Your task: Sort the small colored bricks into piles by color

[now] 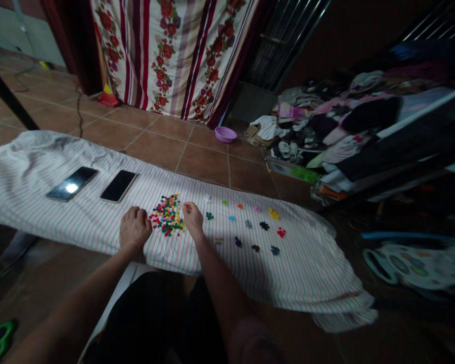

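A mixed pile of tiny coloured pieces (169, 215) lies on the striped cloth in front of me. My left hand (135, 228) rests palm down on the cloth at the pile's left edge, its fingers loosely bent and apart. At the right edge, my right hand (193, 220) has its thumb and fingertips pinched together; whatever is between them is too small to make out. Further right sit small single-colour groups in rows, among them a white group (207, 198), a dark green group (210, 216), a yellow group (273, 214), a black group (264, 226) and a red group (280, 232).
Two phones, one with a bright reflection (73, 183) and a dark one (119, 186), lie left on the striped cloth (307, 273). Beyond are a purple basin (225, 134), a red broom (108, 96), a floral curtain (182, 55) and heaped clothes (326, 121).
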Available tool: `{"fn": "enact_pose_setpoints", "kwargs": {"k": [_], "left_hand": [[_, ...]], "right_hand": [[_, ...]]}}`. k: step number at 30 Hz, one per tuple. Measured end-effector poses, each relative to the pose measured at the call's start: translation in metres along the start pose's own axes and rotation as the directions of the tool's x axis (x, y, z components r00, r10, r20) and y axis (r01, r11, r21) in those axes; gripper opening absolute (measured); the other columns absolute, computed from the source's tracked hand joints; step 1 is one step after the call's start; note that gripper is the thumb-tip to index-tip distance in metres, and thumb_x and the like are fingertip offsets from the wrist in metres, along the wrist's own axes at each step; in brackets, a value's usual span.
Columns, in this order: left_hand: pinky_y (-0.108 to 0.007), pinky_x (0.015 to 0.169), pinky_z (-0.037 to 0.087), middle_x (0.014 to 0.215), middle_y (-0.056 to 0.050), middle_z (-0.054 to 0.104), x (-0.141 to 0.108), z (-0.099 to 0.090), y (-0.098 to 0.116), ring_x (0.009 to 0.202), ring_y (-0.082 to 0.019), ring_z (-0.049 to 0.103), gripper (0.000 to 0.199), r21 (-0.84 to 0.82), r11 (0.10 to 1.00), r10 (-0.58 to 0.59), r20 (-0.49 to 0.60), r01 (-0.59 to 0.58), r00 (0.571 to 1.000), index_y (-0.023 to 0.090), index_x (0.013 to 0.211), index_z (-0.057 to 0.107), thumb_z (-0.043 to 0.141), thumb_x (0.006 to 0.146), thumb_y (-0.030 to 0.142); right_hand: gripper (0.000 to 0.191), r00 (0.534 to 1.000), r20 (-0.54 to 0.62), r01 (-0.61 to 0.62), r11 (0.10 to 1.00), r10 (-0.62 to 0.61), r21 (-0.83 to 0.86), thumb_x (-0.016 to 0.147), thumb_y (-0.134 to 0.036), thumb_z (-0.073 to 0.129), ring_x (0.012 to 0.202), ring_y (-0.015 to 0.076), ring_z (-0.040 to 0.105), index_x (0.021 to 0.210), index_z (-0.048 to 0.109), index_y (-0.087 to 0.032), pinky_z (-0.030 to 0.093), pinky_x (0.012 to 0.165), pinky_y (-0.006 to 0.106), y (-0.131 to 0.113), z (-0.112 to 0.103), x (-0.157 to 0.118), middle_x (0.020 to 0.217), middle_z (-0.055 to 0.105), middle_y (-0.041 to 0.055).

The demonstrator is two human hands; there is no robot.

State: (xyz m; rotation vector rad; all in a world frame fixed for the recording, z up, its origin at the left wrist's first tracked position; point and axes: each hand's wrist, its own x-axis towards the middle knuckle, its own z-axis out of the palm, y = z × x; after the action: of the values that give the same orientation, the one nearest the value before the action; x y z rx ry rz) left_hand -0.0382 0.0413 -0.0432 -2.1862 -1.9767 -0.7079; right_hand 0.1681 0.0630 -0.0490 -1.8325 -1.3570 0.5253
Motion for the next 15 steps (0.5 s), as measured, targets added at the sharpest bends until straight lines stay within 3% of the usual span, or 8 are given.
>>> {"fn": "enact_pose_setpoints", "kwargs": {"k": [8, 15], "left_hand": [[-0.042, 0.091, 0.043, 0.115, -0.017, 0.062, 0.001, -0.003, -0.001, 0.109, -0.029, 0.056, 0.027, -0.014, 1.000, 0.013, 0.012, -0.013, 1.000, 0.014, 0.098, 0.063, 0.042, 0.086, 0.026], [-0.042, 0.087, 0.043, 0.114, -0.017, 0.061, 0.001, -0.008, 0.002, 0.103, -0.029, 0.057, 0.028, -0.004, 1.000, 0.011, 0.012, -0.011, 1.000, 0.014, 0.099, 0.063, 0.041, 0.086, 0.027]], "right_hand": [[0.018, 0.997, -0.071, 0.049, 0.984, -0.037, 0.172, 0.085, -0.030, 0.052, 0.081, 0.0148, 0.067, 0.098, 0.064, -0.023, 0.053, 0.078, 0.027, 0.004, -0.018, -0.018, 0.092, 0.071, 0.0008], [0.022, 0.970, -0.239, 0.079, 0.987, -0.044, 0.138, 0.083, -0.030, 0.052, 0.079, 0.0157, 0.064, 0.097, 0.066, -0.021, 0.054, 0.072, 0.028, 0.028, -0.070, -0.057, 0.095, 0.068, 0.0047]]}}
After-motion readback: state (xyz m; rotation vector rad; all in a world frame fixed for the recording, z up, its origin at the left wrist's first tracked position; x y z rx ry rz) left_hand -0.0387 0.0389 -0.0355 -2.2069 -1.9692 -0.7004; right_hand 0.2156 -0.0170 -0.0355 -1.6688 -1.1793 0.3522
